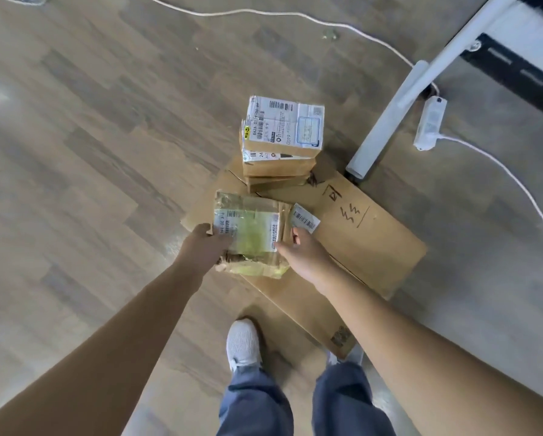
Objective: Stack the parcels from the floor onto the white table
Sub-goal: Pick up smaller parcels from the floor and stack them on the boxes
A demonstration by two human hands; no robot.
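A small taped cardboard parcel (pixel 251 231) with a greenish label sits between my hands, above a large flat cardboard box (pixel 367 234) on the floor. My left hand (pixel 207 243) grips its left side and my right hand (pixel 304 253) grips its right side. Behind it stands a stack of three small parcels (pixel 281 140), the top one bearing a white shipping label. A loose barcode sticker (pixel 304 217) juts from the held parcel's right edge. Of the white table only a leg (pixel 399 99) shows at the upper right.
A white power strip (pixel 429 122) and its cable (pixel 515 180) lie on the wooden floor right of the table leg. Another white cable (pixel 264 14) runs across the far floor. My feet in grey shoes (pixel 243 344) stand just in front of the large flat box.
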